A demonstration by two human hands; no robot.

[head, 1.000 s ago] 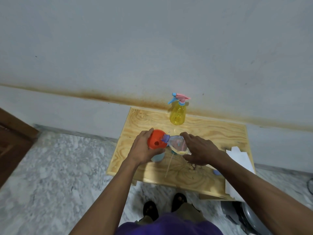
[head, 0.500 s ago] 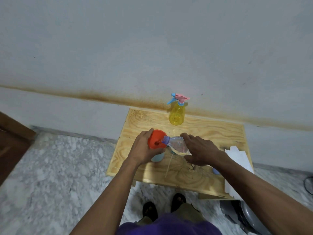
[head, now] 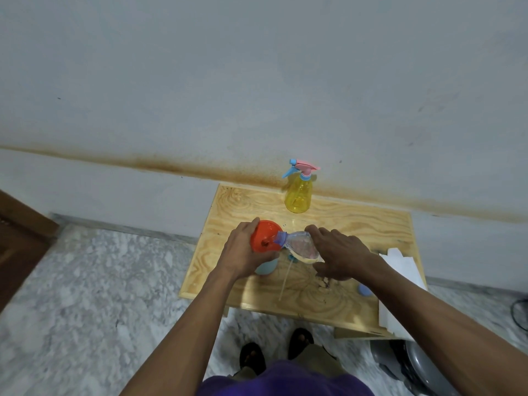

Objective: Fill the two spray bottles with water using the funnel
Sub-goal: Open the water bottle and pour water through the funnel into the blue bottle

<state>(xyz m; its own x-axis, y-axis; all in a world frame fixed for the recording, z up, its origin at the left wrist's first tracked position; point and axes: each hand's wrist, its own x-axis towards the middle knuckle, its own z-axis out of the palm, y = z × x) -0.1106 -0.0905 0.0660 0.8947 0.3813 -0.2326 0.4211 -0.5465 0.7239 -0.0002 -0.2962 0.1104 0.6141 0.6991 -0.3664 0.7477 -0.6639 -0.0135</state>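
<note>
Orange funnel in left hand's grip; right hand grips tilted clear bottle.

We see both arms reach forward. Our left hand curls in a grip; our right hand likewise.

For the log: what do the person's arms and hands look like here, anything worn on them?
Both arms are bare from wrist to as far up as the frame shows; no sleeves reach the forearms. The left hand and right hand wear no gloves, and no watch, ring or band is visible. A purple garment shows at the bottom edge, and dark footwear below.
</note>
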